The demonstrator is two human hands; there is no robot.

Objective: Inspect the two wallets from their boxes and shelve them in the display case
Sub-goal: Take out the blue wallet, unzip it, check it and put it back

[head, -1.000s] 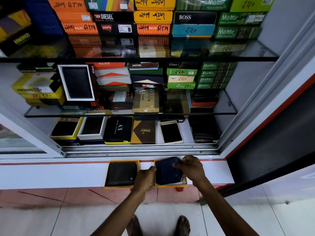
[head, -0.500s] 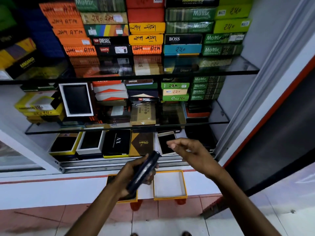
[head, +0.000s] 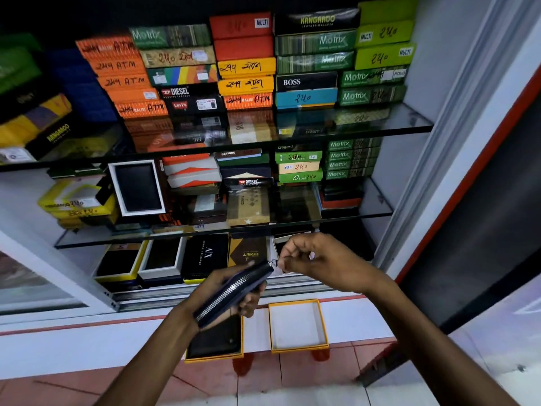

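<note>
Glossy glass shelves [head: 404, 121]; matt navy wallet [head: 234, 291] (shiny metal zip); cardboard box [head: 298, 325].

The right hand [head: 322, 260] has closed in to pinch the zipper pull [head: 274, 262] of the lifted wallet [head: 234, 291].

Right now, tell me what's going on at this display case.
A person stands at the open display case, checking a wallet. The left hand holds a dark blue zip wallet edge-up, and the right hand pinches the zipper pull at its far end. On the ledge below, the wallet's orange-rimmed box sits empty. Beside it, a second box holds a black wallet, untouched. Neither wallet is shelved.
</note>
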